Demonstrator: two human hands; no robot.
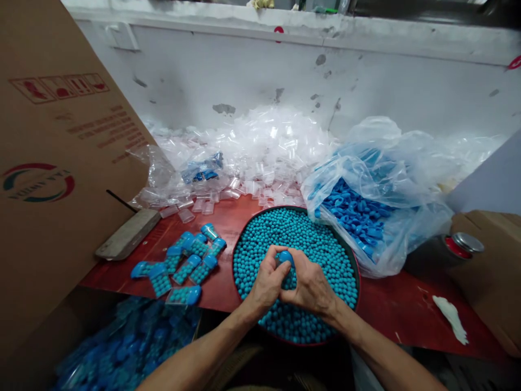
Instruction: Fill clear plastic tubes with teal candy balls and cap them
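Observation:
A round tray (353, 259) full of small turquoise balls (301, 233) sits on the red table. Over its middle, my left hand (266, 282) and my right hand (310, 287) are closed together around a small tube with a blue cap (285, 256). The tube's body is hidden between my fingers. Several filled, capped tubes (188, 265) lie on the table to the left of the tray.
A heap of clear empty tubes (260, 155) lies against the white wall. A plastic bag of blue caps (354, 214) rests right of the tray. A cardboard sheet (52, 157) stands at left, a box of filled tubes (122, 347) below it, a wooden block (128, 233) nearby.

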